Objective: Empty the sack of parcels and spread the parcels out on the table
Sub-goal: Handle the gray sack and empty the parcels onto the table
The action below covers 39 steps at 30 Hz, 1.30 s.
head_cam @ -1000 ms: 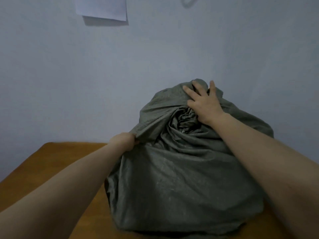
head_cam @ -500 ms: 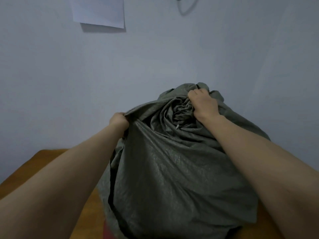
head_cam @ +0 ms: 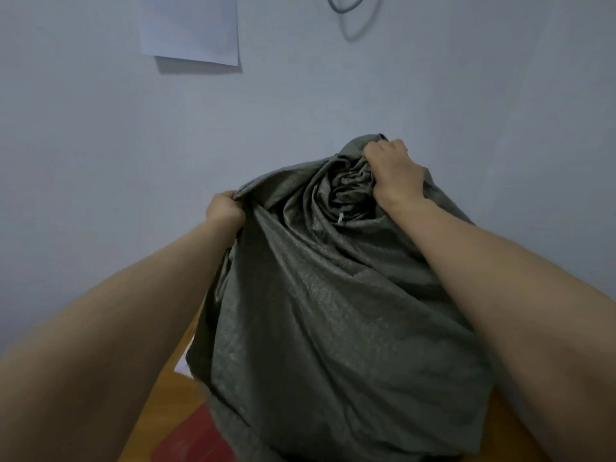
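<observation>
Both fists are closed tight on the grey-green sack. The right hand has its grip on the bunched top, and the left hand pinches a fold just beside that. Below both grips the sack bulges over the tabletop, with something red and a white edge peeking out underneath.

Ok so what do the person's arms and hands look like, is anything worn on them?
Both forearms are bare along their whole visible length: no sleeves, gloves, watch or bracelet show. The left hand and right hand are bare too, with no rings visible from this angle.
</observation>
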Motion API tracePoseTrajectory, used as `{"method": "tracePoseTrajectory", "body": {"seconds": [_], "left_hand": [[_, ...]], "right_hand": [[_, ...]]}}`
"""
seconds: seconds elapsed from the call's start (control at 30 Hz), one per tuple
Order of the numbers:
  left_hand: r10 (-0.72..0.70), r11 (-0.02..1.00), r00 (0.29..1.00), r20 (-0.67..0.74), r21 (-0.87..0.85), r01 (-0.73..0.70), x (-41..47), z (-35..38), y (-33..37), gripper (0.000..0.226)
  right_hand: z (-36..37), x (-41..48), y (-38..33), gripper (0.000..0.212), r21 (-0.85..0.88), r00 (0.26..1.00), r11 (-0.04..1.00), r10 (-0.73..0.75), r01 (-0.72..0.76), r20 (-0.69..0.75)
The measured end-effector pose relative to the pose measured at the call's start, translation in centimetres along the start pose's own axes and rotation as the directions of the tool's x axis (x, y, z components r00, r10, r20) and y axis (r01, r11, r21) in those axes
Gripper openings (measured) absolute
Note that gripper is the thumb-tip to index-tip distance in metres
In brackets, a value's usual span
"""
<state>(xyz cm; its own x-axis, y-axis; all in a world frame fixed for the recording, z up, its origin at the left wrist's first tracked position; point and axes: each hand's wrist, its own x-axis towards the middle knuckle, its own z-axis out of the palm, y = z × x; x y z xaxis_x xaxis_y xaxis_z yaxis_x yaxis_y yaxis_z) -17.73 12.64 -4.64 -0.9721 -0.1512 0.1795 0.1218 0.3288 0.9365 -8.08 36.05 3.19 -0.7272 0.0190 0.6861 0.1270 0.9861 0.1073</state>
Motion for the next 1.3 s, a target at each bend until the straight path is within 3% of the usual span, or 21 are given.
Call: {"method": "tracePoseTrajectory", "body": {"seconds": [0.13,0.63,0.73,0.8,0.87,0.93,1.0,1.03,1.07,1.13,1.23,1.3], "left_hand": [[-0.001,1.0,1.0,-0.013,0.03,0.002,0.3,-0.4,-0.5,0.028],[0.079,0.994,0.996,-0.044,-0.068,-0.082,-0.4,-0.5,3.4,0.029],[-0.033,0.986,0.999,-0.029,-0.163,0.027,-2.0,0.2,3.4,0.025],[-0.166,0.934,0.984,0.072,-0.309,0.18,-3.4,0.9,3.6,0.015],[-0.152,0.867,0.96,0.237,-0.435,0.244,-4.6,1.7,4.3,0.006],[-0.008,0.887,0.93,0.367,-0.427,0.176,-5.1,2.3,4.5,0.054],[0.122,0.955,0.87,0.478,-0.294,0.028,-5.1,3.4,3.9,0.131],[0.166,0.974,0.832,0.529,-0.222,-0.053,-5.3,4.0,3.7,0.155],[0.214,0.976,0.798,0.563,-0.159,-0.149,-5.7,4.6,3.4,0.163],[0.245,0.953,0.773,0.585,0.002,-0.303,-6.2,5.2,3.1,0.155],[0.256,0.873,0.765,0.591,0.199,-0.446,-6.4,6.2,2.7,0.148],[0.294,0.82,0.746,0.598,0.244,-0.518,-6.6,7.1,2.4,0.142]], "right_hand": [[-0.1,-0.1,-0.2,0.041,-0.006,0.999,0.999,-0.047,0.047,-0.003],[-2.4,1.9,0.6,0.04,0.014,0.992,0.999,0.036,-0.034,-0.119],[-1.3,0.1,0.4,0.039,0.007,0.994,1.0,0.019,-0.018,-0.104],[-0.4,-1.0,0.0,0.032,0.04,0.997,0.999,0.017,-0.014,-0.07],[0.2,-1.5,-0.3,0.035,0.2,0.998,0.98,0.031,-0.018,-0.057],[0.4,-2.2,-0.8,0.047,0.339,0.996,0.938,0.089,-0.073,-0.03],[0.6,-2.7,-0.9,0.049,0.249,0.999,0.969,-0.005,-0.006,0.044],[0.9,-2.9,-1.0,0.045,0.182,0.995,0.983,-0.053,0.037,0.082],[1.1,-3.1,-1.0,0.041,0.163,0.988,0.985,-0.082,0.061,0.128],[1.6,-3.6,-0.9,0.036,0.242,0.967,0.968,-0.118,0.063,0.223],[2.7,-4.8,-0.4,0.034,0.38,0.925,0.924,-0.173,0.034,0.338],[3.5,-5.5,0.3,0.029,0.432,0.915,0.902,-0.184,0.012,0.358]]}}
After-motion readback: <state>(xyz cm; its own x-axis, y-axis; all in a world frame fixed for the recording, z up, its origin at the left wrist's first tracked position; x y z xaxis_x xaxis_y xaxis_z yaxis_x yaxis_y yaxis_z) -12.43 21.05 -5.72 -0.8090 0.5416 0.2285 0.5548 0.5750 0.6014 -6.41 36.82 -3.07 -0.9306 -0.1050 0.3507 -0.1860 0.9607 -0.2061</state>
